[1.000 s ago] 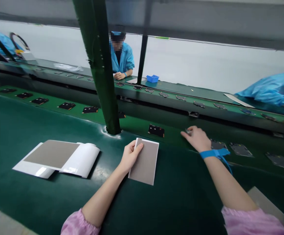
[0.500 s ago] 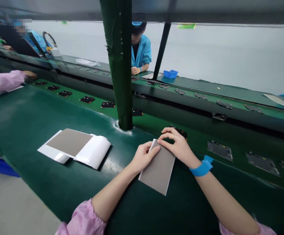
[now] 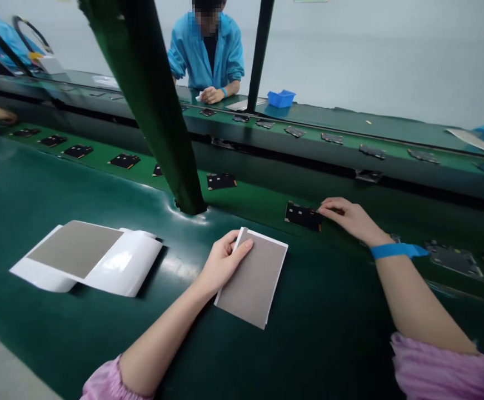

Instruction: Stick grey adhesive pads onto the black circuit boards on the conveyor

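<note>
My left hand (image 3: 225, 261) grips the upper left edge of a grey-brown sheet (image 3: 254, 278) with a white backing, its thumb on top. The sheet is held tilted over the green tabletop. Off to the right, my right hand (image 3: 352, 219) is closed in a pinch, its fingertips at the right edge of a black circuit board (image 3: 302, 215). Whatever may be between those fingertips is too small to make out. The board lies flat on the green conveyor belt (image 3: 258, 203).
More glossy white sheets (image 3: 120, 261) with a grey-brown sheet (image 3: 77, 247) on top lie at left. A green post (image 3: 154, 111) rises from the table's edge. Several boards line the belt. Across it, a person in blue (image 3: 208, 50) works near a blue bin (image 3: 282, 99).
My right hand has left the sheet's top edge and moved right to the black board on the belt. My left hand still holds the sheet. The view has shifted.
</note>
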{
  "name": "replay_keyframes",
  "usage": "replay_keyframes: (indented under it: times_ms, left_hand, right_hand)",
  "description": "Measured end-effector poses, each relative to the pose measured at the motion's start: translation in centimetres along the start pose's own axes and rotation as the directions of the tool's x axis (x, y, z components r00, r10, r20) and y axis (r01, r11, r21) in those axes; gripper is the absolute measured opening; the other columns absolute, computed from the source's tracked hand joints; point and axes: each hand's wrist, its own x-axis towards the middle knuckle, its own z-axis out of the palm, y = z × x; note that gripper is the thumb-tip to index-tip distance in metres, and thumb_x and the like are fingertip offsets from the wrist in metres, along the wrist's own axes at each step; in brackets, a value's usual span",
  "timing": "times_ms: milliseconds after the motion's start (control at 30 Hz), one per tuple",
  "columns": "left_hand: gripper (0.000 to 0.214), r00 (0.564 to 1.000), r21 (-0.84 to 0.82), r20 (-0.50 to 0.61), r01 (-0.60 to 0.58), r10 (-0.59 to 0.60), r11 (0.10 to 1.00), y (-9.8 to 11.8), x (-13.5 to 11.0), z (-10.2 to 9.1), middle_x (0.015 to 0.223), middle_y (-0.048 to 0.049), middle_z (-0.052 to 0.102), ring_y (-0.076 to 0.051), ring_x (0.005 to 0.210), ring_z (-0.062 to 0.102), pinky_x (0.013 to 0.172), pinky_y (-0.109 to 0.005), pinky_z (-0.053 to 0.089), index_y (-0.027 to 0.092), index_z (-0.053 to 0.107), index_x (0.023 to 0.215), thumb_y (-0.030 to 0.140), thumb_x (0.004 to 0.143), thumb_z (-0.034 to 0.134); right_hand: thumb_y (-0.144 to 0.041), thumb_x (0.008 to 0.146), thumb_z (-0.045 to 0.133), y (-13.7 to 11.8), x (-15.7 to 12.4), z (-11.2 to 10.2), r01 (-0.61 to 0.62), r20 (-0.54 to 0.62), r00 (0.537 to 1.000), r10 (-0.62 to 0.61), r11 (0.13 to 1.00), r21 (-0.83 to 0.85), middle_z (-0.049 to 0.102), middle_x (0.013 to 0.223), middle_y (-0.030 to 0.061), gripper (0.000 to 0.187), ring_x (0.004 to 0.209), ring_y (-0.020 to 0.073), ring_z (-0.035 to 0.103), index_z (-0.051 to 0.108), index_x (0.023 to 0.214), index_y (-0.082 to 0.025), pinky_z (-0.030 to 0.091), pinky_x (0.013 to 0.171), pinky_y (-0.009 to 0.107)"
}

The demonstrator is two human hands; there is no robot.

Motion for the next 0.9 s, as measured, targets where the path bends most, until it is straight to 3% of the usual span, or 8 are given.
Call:
replay_keyframes:
  times_ms: [133,533,733,900]
  left_hand:
    - [0.039,1.0,0.007,-0.01,0.017,-0.016,1.0,0.3,-0.1,0.3,0.065,0.0015,0.054,-0.01,0.054,0.05,0.048,-0.02,0.039,0.017,0.06,0.094,0.052,0.077,0.064]
    - [0.04,1.0,0.032,-0.015,-0.01,0.011,0.999,0.5,0.0,0.4,0.063,0.0029,0.05,-0.008,0.053,0.046,0.047,-0.018,0.037,0.016,0.06,0.093,0.052,0.077,0.064]
    - [0.04,1.0,0.034,-0.026,-0.01,0.011,0.999,0.5,0.0,0.4,0.063,0.0029,0.051,-0.009,0.053,0.047,0.047,-0.018,0.037,0.017,0.06,0.091,0.052,0.075,0.065]
    - [0.042,1.0,0.001,-0.013,0.0,0.0,1.0,0.0,0.0,0.2,0.064,0.0024,0.054,-0.01,0.052,0.05,0.048,-0.02,0.038,0.017,0.059,0.093,0.055,0.075,0.065]
  right_hand:
    - [-0.057,0.077,0.058,2.5,0.1,-0.2,-0.039,0.065,0.997,0.043,0.998,-0.05,0.063,0.105,0.0071,0.034,0.093,0.027,0.059,0.069,0.072,-0.025,0.047,0.086,0.043]
    - [-0.052,0.079,0.057,4.1,0.0,-0.3,-0.066,0.052,0.996,0.075,0.984,-0.163,0.06,0.104,0.009,0.034,0.083,0.0222,0.058,0.067,0.074,-0.021,0.047,0.077,0.036]
    - [-0.06,0.072,0.06,4.2,-0.9,-1.2,-0.165,-0.063,0.985,0.159,0.981,-0.102,0.06,0.094,0.011,0.056,0.072,0.0216,0.058,0.056,0.109,-0.017,0.047,0.063,0.035]
    - [-0.06,0.061,0.066,3.3,-2.0,-2.9,-0.227,0.049,0.967,0.249,0.936,-0.27,0.061,0.092,0.017,0.046,0.07,0.0267,0.059,0.062,0.082,-0.019,0.047,0.055,0.037]
